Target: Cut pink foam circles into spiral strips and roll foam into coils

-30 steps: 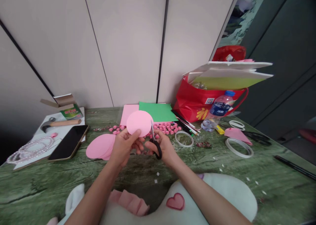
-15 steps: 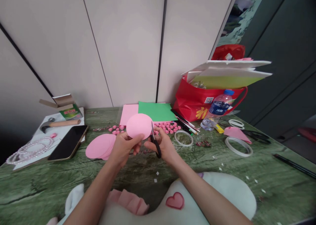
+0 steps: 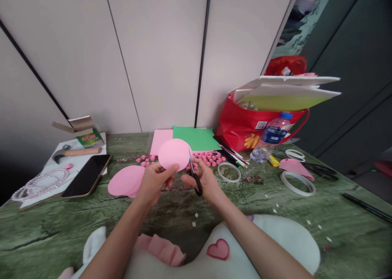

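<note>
A round pink paper disc [image 3: 174, 153] is pinched in my left hand [image 3: 157, 179], the thumb lying across its lower edge. My right hand [image 3: 206, 181] is closed around black-handled scissors [image 3: 196, 180], whose blades point up at the disc's right edge. Whether the blades have cut into the paper is hard to tell. Beside my left wrist lies a stack of pink paper circles [image 3: 125, 181]. Behind my hands, small pink balls [image 3: 210, 158] are strewn over the green wood-grain table [image 3: 76, 222].
Green paper [image 3: 196, 138], a red bag [image 3: 231, 122] and a water bottle [image 3: 272, 136] stand or lie at the back. Tape rolls [image 3: 297, 184] are at right. A phone [image 3: 87, 176], hammer [image 3: 78, 152] and bead strand [image 3: 39, 184] are at left. A white cushion [image 3: 275, 238] is in front.
The disc has tilted and risen slightly against the scissors. Both hands keep their grips, and the whole view has shifted a little.
</note>
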`<state>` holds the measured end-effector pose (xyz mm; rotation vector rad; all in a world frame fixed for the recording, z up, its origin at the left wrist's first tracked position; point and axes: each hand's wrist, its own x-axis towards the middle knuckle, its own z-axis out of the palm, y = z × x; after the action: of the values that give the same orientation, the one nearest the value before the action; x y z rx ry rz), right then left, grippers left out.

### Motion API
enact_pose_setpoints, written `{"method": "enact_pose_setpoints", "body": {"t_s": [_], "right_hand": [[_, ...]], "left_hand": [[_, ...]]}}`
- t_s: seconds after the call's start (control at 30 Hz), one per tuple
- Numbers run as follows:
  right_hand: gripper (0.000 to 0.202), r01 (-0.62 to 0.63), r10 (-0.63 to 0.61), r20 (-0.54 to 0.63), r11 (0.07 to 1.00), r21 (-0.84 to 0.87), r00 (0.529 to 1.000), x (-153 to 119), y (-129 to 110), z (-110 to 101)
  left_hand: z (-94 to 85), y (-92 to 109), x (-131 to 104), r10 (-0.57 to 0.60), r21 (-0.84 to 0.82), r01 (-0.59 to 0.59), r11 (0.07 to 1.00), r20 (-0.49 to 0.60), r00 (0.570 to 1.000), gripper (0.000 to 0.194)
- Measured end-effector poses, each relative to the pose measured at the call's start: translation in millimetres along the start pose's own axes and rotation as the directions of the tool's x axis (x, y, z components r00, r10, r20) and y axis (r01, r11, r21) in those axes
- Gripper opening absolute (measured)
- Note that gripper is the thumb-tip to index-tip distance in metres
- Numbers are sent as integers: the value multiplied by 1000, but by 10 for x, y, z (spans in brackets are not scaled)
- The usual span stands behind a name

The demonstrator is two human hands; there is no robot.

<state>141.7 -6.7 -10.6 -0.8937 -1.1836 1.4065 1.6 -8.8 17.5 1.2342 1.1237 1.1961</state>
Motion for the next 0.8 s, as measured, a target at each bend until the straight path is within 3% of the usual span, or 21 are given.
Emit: {"method": "enact_pose_setpoints", "body": {"t_s": [0.4,0.67,0.8], "right_hand": [[64,7,-7,11,1000,-10,1000,-8,40,-11],[60,33,-30,59,999,-40,998,-9,86,-6],[60,29,-26,77,999,-42,997,-7,127,5]], "left_hand": [[29,54,-11,13,-103,-14,995,-6,1000,21],[30,77,-3,-88,-240,122,963,147,985,24],[2,30,9,-97,-268,140,953,167,981,20]]}}
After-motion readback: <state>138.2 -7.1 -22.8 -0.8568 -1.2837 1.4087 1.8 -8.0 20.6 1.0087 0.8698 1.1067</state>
